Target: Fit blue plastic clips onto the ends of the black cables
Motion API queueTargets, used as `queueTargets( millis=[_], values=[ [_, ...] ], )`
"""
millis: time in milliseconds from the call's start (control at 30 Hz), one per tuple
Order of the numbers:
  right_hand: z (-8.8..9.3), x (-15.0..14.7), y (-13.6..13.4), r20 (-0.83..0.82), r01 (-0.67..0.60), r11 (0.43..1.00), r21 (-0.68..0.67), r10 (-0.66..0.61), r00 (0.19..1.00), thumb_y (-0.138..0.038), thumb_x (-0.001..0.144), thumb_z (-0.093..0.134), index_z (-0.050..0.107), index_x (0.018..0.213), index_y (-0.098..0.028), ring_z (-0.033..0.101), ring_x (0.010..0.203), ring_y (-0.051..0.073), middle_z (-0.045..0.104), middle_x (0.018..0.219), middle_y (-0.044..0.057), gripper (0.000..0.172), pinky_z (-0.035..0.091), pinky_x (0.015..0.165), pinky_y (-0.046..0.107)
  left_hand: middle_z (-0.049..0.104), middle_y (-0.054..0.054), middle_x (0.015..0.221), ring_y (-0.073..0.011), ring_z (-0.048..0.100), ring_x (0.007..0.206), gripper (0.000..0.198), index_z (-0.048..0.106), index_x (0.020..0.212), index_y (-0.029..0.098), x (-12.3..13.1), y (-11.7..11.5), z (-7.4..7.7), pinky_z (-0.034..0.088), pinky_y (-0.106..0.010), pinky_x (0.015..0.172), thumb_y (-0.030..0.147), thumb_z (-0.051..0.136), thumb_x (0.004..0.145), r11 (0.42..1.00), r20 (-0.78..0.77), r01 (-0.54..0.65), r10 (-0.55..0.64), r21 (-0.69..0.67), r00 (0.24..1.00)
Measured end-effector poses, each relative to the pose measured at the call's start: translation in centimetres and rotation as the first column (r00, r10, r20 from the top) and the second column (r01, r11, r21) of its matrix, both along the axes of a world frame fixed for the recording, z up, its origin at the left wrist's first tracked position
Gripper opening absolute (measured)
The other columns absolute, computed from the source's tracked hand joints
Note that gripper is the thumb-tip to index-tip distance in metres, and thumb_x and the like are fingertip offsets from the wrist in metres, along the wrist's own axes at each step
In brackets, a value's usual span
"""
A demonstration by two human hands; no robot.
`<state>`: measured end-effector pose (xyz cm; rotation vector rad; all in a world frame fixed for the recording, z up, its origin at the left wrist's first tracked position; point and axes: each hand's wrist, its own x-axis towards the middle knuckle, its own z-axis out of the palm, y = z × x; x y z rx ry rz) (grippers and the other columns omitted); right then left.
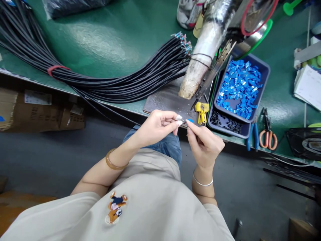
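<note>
My left hand (160, 126) is closed in a pinch, with white wrapping on the thumb and a fingertip. A single black cable (120, 116) runs from the bundle in behind this hand, and thin wire ends show at its fingertips. Against them my right hand (206, 144) pinches a small blue plastic connector (190, 120), mostly covered by the fingers. Both hands meet just in front of the table edge, over my lap. Beyond them lies a thick bundle of black cables (120, 88) with stripped, coloured wire ends.
A blue-grey bin (266, 75) of blue connectors rests over a bin (229, 133) of small black parts. Near it are a yellow wire stripper (202, 112), blue-handled pliers (255, 135) and orange-handled pliers (268, 137). A wrapped white tube (199, 67) overhangs a dark mat (160, 100).
</note>
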<state>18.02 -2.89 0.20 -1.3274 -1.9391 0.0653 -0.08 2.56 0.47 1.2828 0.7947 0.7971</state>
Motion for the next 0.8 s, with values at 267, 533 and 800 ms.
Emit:
queueTargets(
  millis=[267,533,800],
  values=[
    [-0.1,0.2,-0.3,0.164,-0.010,0.995,0.095,-0.006,0.986,-0.012,0.084,0.066,0.069,0.118,-0.021,0.042,0.049,0.006,0.059,0.059,-0.005,0.035,0.034,0.053,0.025,0.055,0.001,0.062,-0.0049,0.046,0.054,0.020,0.069,0.080,0.011,0.2,-0.2,-0.4,0.038,-0.016,0.050,0.030,0.068,0.084,0.996,0.024,-0.073,0.075,-0.057,0.997],
    [0.6,0.2,0.3,-0.339,0.092,0.929,-0.358,-0.221,0.914,-0.032,0.090,0.062,0.072,0.106,-0.023,0.038,0.044,0.006,0.063,0.068,-0.003,0.020,0.034,0.044,0.023,0.057,0.000,0.068,-0.0066,0.048,0.062,0.019,0.067,0.073,0.011,0.9,-0.2,-0.4,0.040,-0.018,0.058,0.028,0.069,0.081,1.000,0.000,-0.027,0.027,0.013,1.000],
    [0.3,-0.4,0.9,-0.155,0.068,0.997,-0.037,-0.073,0.985,-0.013,0.087,0.064,0.071,0.101,-0.024,0.054,0.057,0.006,0.069,0.082,-0.001,0.020,0.045,0.055,0.022,0.042,0.003,0.060,-0.0050,0.035,0.055,0.016,0.063,0.072,0.012,1.4,0.4,-0.6,0.028,-0.019,0.051,0.024,0.065,0.082,1.000,0.004,-0.031,0.031,-0.006,1.000]
  ],
)
